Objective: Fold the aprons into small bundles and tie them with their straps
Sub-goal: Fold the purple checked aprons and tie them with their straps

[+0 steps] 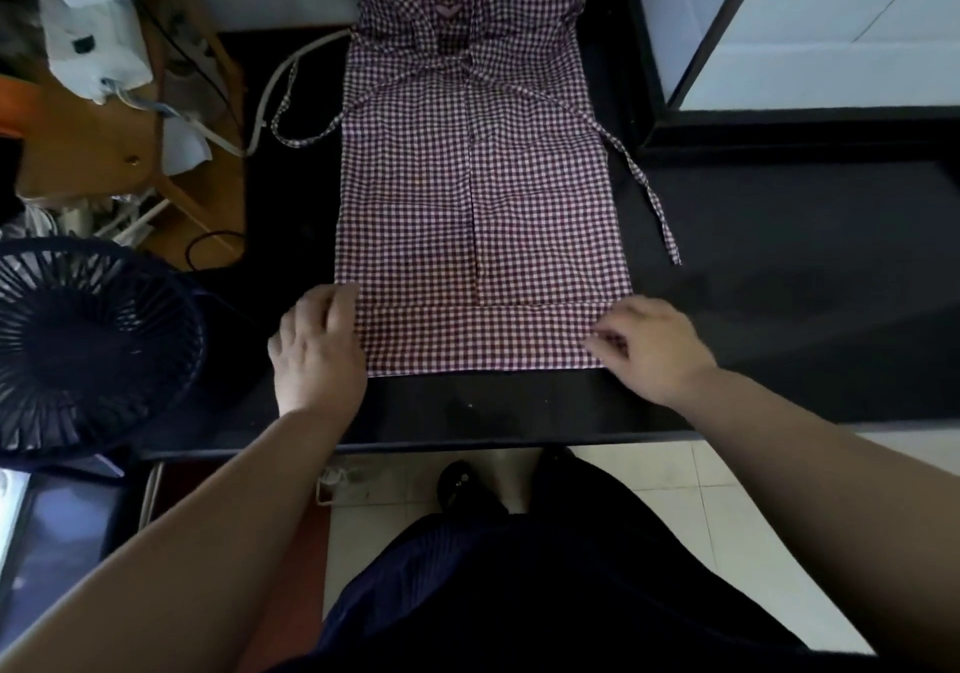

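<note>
Maroon-and-white checked cloth apron (483,194) lies flat down the middle of the black worktop (779,267), long axis running near edge to far edge. Bib and neck loop point at the far edge, hem at the near edge. The hem end shows one narrow band turned up, lying crosswise. Left hand (317,345) is at the band's left end, right hand (652,347) at its right end; both have fingers curled, pinching the cloth as far as I can tell. Apron lies straight ahead of both hands, neither nearer — next fold likely goes toward the far edge, along the long axis. Left waist strap (291,121) loops toward the left edge, right waist strap (649,189) trails toward the right edge — needed loose for tying.
</note>
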Available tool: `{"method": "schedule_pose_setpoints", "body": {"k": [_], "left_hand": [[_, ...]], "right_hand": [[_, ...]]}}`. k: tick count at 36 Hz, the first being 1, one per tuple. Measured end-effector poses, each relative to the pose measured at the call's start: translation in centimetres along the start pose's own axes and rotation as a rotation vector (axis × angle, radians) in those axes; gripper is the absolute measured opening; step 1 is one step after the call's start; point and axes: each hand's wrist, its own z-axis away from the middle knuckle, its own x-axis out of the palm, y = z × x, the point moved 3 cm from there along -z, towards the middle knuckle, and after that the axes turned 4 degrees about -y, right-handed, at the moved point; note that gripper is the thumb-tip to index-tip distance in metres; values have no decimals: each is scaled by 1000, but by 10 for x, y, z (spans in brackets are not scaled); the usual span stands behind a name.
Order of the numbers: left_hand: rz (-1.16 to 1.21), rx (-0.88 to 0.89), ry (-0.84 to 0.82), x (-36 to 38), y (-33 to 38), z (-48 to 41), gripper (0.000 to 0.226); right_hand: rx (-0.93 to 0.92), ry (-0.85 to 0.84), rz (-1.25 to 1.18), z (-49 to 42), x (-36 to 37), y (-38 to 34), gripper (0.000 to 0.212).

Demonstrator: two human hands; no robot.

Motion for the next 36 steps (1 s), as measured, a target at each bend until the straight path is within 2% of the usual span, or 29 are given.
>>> {"method": "schedule_pose_setpoints", "body": {"k": [2, 3, 4, 6, 8, 10, 13, 15, 18, 20, 23, 26, 27, 30, 31, 33, 36], "left_hand": [[-11, 257, -110, 6, -5, -1, 40], [0, 291, -205, 6, -6, -2, 40], [16, 240, -296, 3, -6, -2, 43], [-11, 86, -481, 0, -9, 0, 70], [-72, 66, -550, -3, -10, 0, 104], [-57, 73, -554, -8, -8, 0, 110], [6, 49, -549, -16, -6, -7, 92], [88, 20, -517, -24, -4, -12, 65], [285, -162, -477, -32, -8, -21, 18], [507, -272, -508, -29, -12, -22, 6], [712, -384, -566, -20, -18, -15, 14], [679, -462, -451, -11, -25, -11, 24], [634, -480, -400, -8, -27, -11, 27], [458, -479, -309, -2, -23, -10, 28], [405, -481, -287, -1, -22, -11, 29], [346, -500, -234, 2, -22, -12, 33], [304, -532, -172, 4, -21, -13, 36]], "right_hand": [[-42, -193, 36, 2, 7, 0, 70], [-43, -261, 80, 2, 9, 2, 79], [-47, -289, 124, 2, 8, 6, 82], [-67, -271, 181, -2, 5, 12, 71], [-85, -226, 177, -7, 0, 11, 56], [-77, -195, 72, -10, -4, 11, 47], [59, -165, -252, -17, -16, 15, 42], [114, -192, -348, -22, -23, 17, 38], [127, -192, -407, -26, -31, 21, 31], [172, -203, -527, -25, -32, 27, 33], [243, -278, -745, -24, -28, 36, 39], [273, -342, -703, -26, -25, 41, 56], [274, -338, -651, -28, -23, 42, 53], [285, -216, -535, -31, -20, 40, 19], [296, -171, -509, -31, -19, 39, 14], [328, -123, -458, -32, -18, 36, 13], [372, -146, -332, -33, -17, 30, 19]]}}
